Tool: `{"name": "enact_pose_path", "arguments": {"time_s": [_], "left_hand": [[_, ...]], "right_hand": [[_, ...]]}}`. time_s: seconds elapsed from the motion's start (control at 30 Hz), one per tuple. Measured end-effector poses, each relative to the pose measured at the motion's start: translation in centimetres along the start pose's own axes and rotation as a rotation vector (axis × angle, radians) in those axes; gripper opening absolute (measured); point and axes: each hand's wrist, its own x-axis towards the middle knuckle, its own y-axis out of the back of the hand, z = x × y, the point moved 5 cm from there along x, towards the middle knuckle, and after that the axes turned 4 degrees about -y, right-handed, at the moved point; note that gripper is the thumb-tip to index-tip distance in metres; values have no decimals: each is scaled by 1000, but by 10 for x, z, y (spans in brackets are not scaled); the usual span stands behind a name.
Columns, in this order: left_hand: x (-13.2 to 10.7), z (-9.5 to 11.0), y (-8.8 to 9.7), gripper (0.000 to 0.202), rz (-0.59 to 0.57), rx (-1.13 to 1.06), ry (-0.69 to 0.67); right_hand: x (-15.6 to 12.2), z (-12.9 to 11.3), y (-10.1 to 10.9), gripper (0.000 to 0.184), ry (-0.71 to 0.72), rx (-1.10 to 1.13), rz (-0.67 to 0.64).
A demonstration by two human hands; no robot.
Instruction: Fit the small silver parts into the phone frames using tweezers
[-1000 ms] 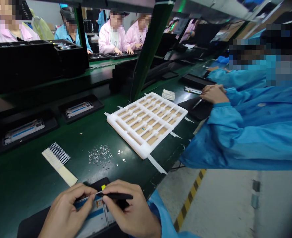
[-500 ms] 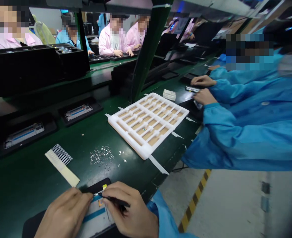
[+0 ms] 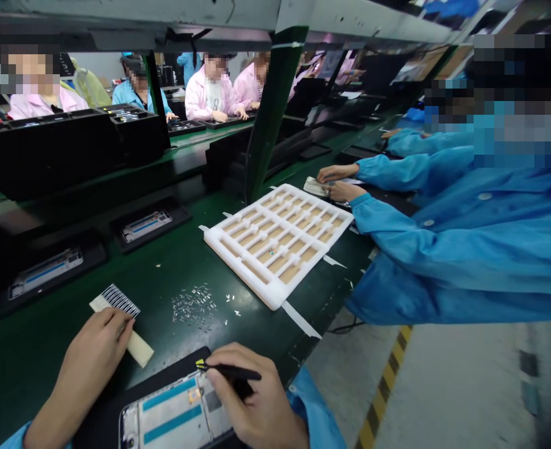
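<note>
My right hand is closed around black tweezers, whose yellow-tipped point hovers over the top edge of a phone frame lying in a black tray near the table's front edge. My left hand rests with fingers stretched flat on a strip of barcode labels to the left of the tray. A scatter of tiny metal parts lies on the green mat just beyond the phone frame.
A white foam tray with several slots sits mid-table. Two black trays with phone frames rest on the belt at left. A co-worker's blue sleeve reaches in from the right. Black bins stand behind.
My left hand left the phone frame and moved left onto the label strip. The view tilted down slightly. The co-worker's hands reached further toward the white foam tray.
</note>
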Motion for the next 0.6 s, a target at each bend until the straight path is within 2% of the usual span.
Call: {"name": "enact_pose_path", "arguments": {"time_s": [0.2, 0.33, 0.4, 0.5, 0.6], "left_hand": [[0, 9, 3, 45, -27, 21, -15], [-1, 12, 15, 42, 17, -32, -3], [-2, 21, 26, 41, 60, -76, -15], [-8, 44, 41, 32, 74, -363, 5], [-16, 73, 47, 25, -36, -841, 132]], "right_hand": [[0, 2, 2, 15, -8, 3, 32], [0, 0, 11, 15, -10, -8, 84], [0, -5, 15, 18, -11, -24, 100], [-2, -16, 16, 25, -25, -24, 77], [-8, -21, 5, 21, -52, -21, 9]]}}
